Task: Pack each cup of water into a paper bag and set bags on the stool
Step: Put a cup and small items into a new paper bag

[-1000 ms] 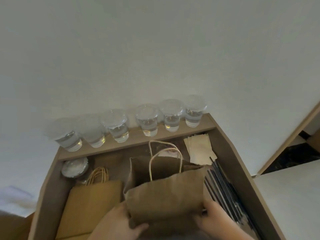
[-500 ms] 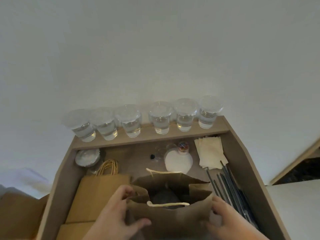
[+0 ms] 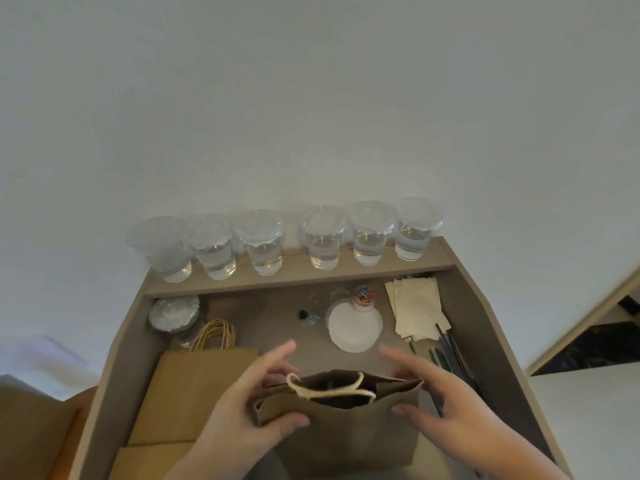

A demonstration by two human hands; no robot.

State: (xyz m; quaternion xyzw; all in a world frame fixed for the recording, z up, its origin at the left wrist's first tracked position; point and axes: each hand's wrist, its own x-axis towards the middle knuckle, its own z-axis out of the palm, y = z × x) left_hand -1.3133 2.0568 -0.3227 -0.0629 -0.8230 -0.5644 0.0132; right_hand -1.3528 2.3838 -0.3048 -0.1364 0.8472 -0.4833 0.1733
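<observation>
I am looking down at a recessed brown bench [image 3: 266, 327] against a plain pale wall. At 6 o'clock in my view a small brown paper bag [image 3: 339, 417] stands upright on the bench, its mouth open towards me. A white cord handle [image 3: 332, 393] droops across the opening. The inside is dark, and I cannot tell what it holds.

The left hand [image 3: 249, 403] is at the bag's 9 o'clock edge. Its grip is closed on the paper, with the thumb pressed to the near face and the fingers curled over the far rim, apart from one finger that points away and is blurred. The right hand [image 3: 446, 400] is at the bag's 3 o'clock edge. Its grip is wide, with the fingers almost straight and blurred above the far rim and only the thumb tip touching the near face.

At 12 o'clock, well beyond the bag, six lidded cups of water [image 3: 323, 244] stand in a row on a raised ledge [image 3: 298, 275] against the wall.

On the bench, a stack of flat paper bags [image 3: 194, 393] lies at the open bag's 9 o'clock (their cord handles point towards the wall). A clear ruffled lid [image 3: 173, 311] sits at 10 o'clock. A white round disc [image 3: 355, 327] lies at 12 o'clock, with a small jar of coloured bits [image 3: 363, 296] just behind it. Pale napkins [image 3: 415, 306] are at 1 o'clock and dark straws [image 3: 450, 358] at 2 o'clock.
</observation>
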